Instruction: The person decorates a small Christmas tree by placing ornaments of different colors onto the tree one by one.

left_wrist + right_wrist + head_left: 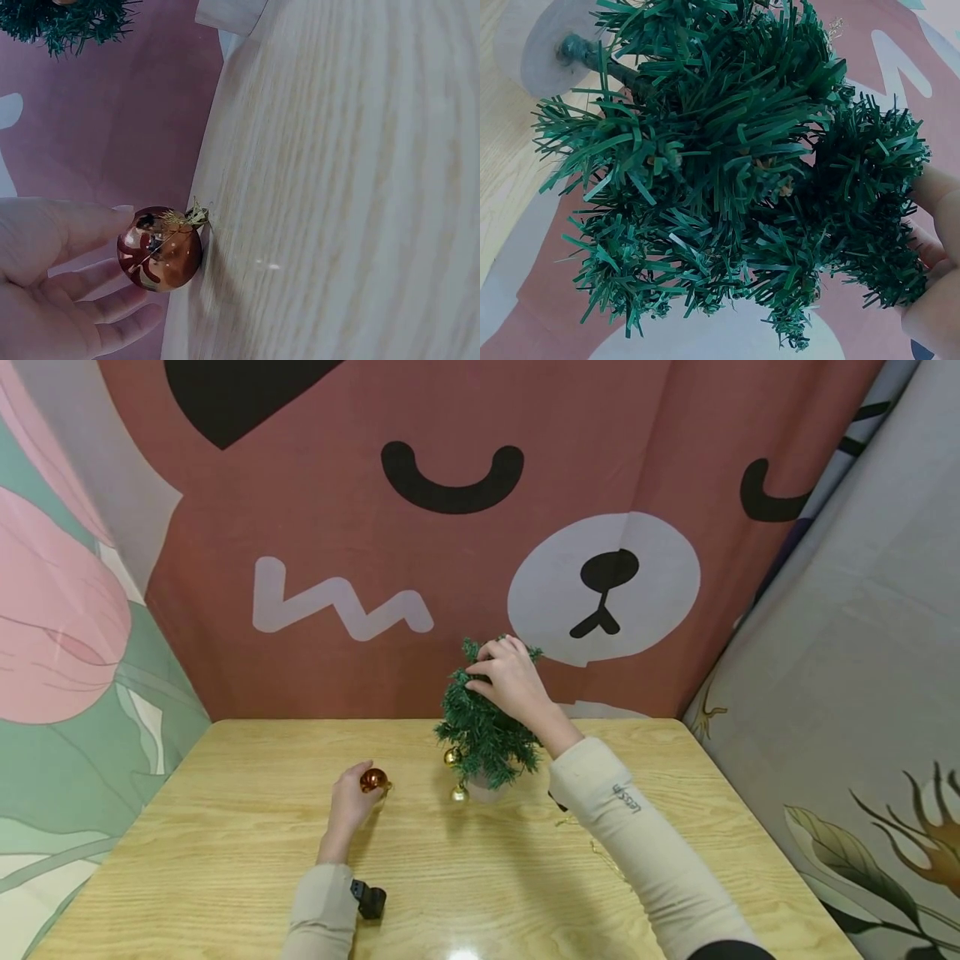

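A shiny copper-coloured bauble (372, 780) with a gold tie is pinched between the thumb and fingers of my left hand (348, 802). In the left wrist view this bauble (169, 262) is at the tabletop; whether it touches the surface I cannot tell. To its right a small green artificial Christmas tree (483, 739) stands in a pale pot (487, 790). My right hand (513, 681) grips the treetop, with fingertips partly hidden behind needles in the right wrist view. Two gold baubles, an upper bauble (451, 757) and a lower bauble (459, 793), hang on the tree's left side.
Gold string (611, 862) lies on the wooden table (225, 860), beside my right sleeve. A black device (371, 900) sits at my left wrist. Printed fabric (330, 677) hangs right behind the table, with more cloth at both sides.
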